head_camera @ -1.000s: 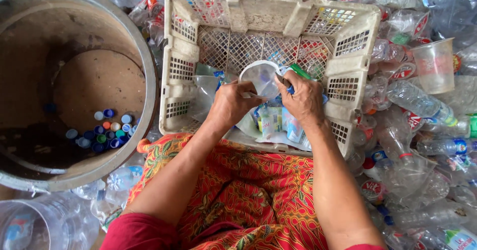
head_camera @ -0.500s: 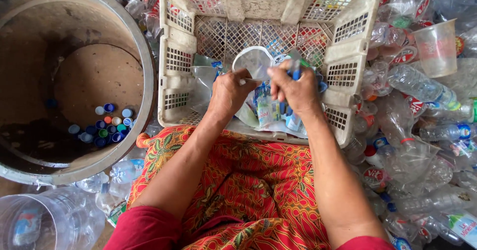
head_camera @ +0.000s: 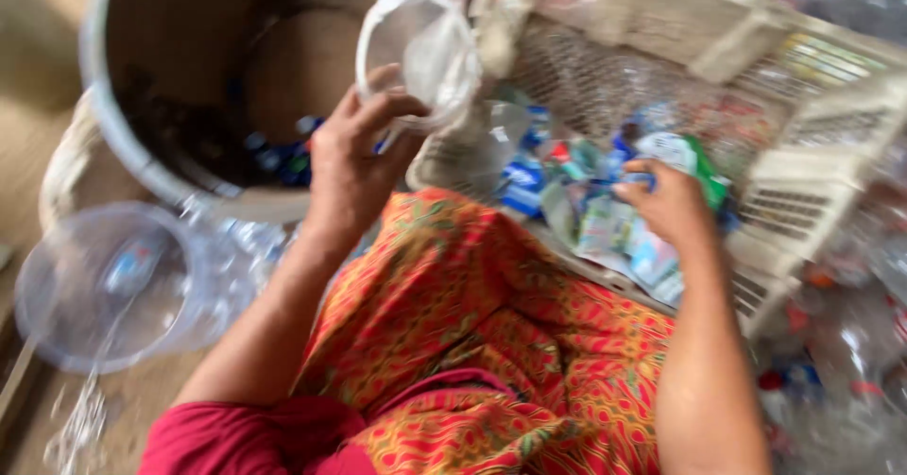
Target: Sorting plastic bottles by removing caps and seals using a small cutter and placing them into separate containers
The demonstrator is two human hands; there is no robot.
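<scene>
Head view, looking down over the lap, blurred by motion. The left hand (head_camera: 354, 168) is closed around the lower part of a clear plastic cup (head_camera: 420, 55), fingers curled on its side and thumb across the front. The cup is held up over the gap between the large round tub (head_camera: 123, 154) and the white plastic crate (head_camera: 803, 163). Its long axis is tilted, the wide open rim facing up and toward the camera, the base hidden behind the fingers.

The right hand (head_camera: 671, 201) is inside the near edge of the crate, fingers pinched on a crumpled strip of label film (head_camera: 680, 154), white with a green edge. Loose labels (head_camera: 614, 229) lie below it in the crate, thin rectangular wrappers in blue, white and pale green, with a red patch among them.

The tub holds a small cluster of bottle caps (head_camera: 283, 154), mostly blue, at its bottom. A clear round container (head_camera: 104, 286) lies on the floor at lower left, just beside the tub. Clear plastic bottles (head_camera: 841, 371) are heaped to the right of the crate. Patterned orange cloth (head_camera: 472, 343) covers the lap.
</scene>
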